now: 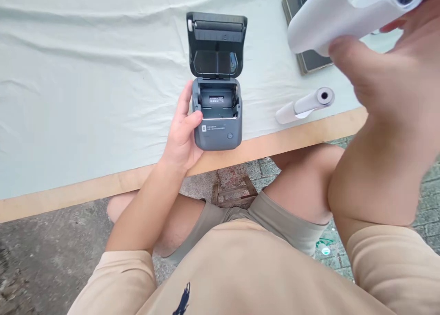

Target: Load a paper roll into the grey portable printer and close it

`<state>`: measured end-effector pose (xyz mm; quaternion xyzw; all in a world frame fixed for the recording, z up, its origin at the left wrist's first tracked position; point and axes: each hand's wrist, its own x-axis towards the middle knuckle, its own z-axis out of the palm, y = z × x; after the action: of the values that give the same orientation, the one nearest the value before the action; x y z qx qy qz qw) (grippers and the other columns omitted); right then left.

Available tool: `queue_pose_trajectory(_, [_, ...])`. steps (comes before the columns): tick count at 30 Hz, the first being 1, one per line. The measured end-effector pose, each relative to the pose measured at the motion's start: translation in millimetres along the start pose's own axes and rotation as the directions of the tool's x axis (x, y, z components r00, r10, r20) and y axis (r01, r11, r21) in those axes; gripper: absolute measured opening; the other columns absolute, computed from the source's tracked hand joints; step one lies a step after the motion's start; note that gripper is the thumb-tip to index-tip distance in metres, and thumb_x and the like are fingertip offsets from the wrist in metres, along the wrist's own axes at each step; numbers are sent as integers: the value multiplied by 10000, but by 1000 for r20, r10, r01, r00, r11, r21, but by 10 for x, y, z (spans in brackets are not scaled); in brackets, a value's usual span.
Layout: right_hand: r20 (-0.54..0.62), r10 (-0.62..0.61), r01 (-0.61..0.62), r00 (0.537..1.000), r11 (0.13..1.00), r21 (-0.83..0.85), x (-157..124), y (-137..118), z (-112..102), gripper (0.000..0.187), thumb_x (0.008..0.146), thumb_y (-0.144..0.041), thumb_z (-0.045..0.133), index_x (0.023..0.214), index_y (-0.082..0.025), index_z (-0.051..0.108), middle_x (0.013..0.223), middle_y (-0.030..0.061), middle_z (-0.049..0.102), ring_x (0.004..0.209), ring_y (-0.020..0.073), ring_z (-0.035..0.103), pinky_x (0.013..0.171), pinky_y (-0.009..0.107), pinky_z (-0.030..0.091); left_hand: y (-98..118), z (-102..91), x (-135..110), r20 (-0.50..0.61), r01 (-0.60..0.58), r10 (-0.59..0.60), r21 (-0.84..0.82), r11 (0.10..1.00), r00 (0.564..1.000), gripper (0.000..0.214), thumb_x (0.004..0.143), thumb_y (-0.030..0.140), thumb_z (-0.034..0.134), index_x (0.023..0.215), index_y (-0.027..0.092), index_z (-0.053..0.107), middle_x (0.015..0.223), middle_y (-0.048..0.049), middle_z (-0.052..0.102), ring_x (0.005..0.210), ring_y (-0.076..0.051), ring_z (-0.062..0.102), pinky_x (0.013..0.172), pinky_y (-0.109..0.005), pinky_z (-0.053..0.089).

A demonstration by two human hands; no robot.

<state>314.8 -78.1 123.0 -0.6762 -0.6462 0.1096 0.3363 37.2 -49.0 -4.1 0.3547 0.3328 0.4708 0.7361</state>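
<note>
A dark grey label printer (218, 134) is at the table's front edge, its lid (217, 44) swung up and its paper bay showing with no roll inside. Around its left side wraps my left hand (184, 134), thumb on the front rim of the bay. Raised at the upper right, close to the camera, my right hand (388, 63) grips a white paper roll (330, 21) with a loose, curling end and a dark core. Part of that hand's fingers is hidden behind the roll. A smaller white paper roll (305, 105) lies on the cloth, partly unwound.
A pale cloth (85, 85) covers the table, with a bare wooden strip (295, 134) along its front edge. Beneath the raised roll lies a dark flat device (314, 60), partly covered from view. A small wooden stool (233, 191) stands under the table.
</note>
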Motion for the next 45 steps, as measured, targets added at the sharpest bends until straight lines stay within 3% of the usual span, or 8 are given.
queue_pose_trajectory(8, [53, 219, -207, 974, 964, -168, 197, 317, 170, 357, 696, -83, 659, 902, -271, 437, 902, -11, 551, 842, 179, 525, 762, 345, 367, 34, -15, 20, 71, -49, 43, 85, 995, 997, 582, 826, 491, 851, 1360, 410, 632, 1456, 46, 713, 1532, -293, 580, 1166, -444, 629])
queue_pose_trajectory(15, [313, 427, -385, 849, 904, -189, 276, 221, 173, 318, 756, -170, 770, 932, -251, 518, 1088, 49, 691, 810, 179, 569, 655, 341, 424, 127, 97, -55, 70, -5, 0, 61, 998, 998, 439, 903, 422, 785, 1328, 437, 677, 1395, 133, 750, 1604, -332, 462, 1317, -559, 498])
queue_pose_trajectory(23, [230, 320, -332, 919, 943, 12, -42, 465, -156, 209, 834, -173, 694, 1002, -259, 605, 1201, 54, 731, 1037, 227, 675, 855, 381, 509, 183, 141, -69, 87, 33, -35, 33, 999, 996, 444, 908, 390, 783, 1334, 422, 664, 1368, 168, 746, 1691, -370, 268, 1431, -643, 278])
queue_pose_trajectory(29, [508, 201, -283, 837, 955, 87, -248, 777, -168, 563, 686, -146, 753, 1214, -264, 593, 1287, 72, 673, 1013, 200, 635, 789, 353, 492, 236, 147, -87, 96, 72, -70, -17, 997, 993, 462, 916, 310, 792, 1351, 385, 656, 1385, 137, 742, 1655, -358, 347, 1363, -620, 388])
queue_pose_trajectory(33, [453, 141, -199, 880, 977, 82, -202, 790, -21, 285, 762, -256, 808, 1018, -262, 683, 1008, 42, 731, 879, 188, 627, 745, 353, 479, 220, 151, -87, 95, 54, -55, 7, 999, 994, 437, 926, 317, 776, 1342, 393, 666, 1399, 141, 736, 1613, -316, 433, 1301, -536, 505])
queue_pose_trajectory(37, [416, -104, -65, 903, 926, 372, -137, 591, 72, 273, 790, -325, 846, 1022, -286, 708, 975, 16, 737, 879, 181, 653, 779, 348, 529, 128, 112, -61, 54, 9, -11, 38, 999, 998, 501, 869, 413, 833, 1336, 415, 651, 1406, 105, 736, 1550, -295, 539, 1249, -486, 558])
queue_pose_trajectory(42, [611, -376, -185, 696, 729, 659, -198, -9, 338, 527, 849, -348, 809, 1297, -333, 531, 978, -43, 727, 867, 160, 717, 751, 318, 590, 49, 67, -55, 14, 29, -29, -3, 1000, 999, 645, 812, 447, 880, 1385, 398, 588, 1448, 49, 721, 1542, -320, 563, 1235, -477, 566])
queue_pose_trajectory(45, [609, -307, -98, 731, 837, 539, -214, -290, 551, 385, 826, -421, 795, 1094, -298, 548, 942, -30, 720, 834, 179, 684, 769, 347, 572, 38, 76, -81, 19, 52, -51, -61, 997, 999, 709, 796, 425, 907, 1411, 393, 556, 1388, 52, 738, 1582, -321, 521, 1250, -490, 554])
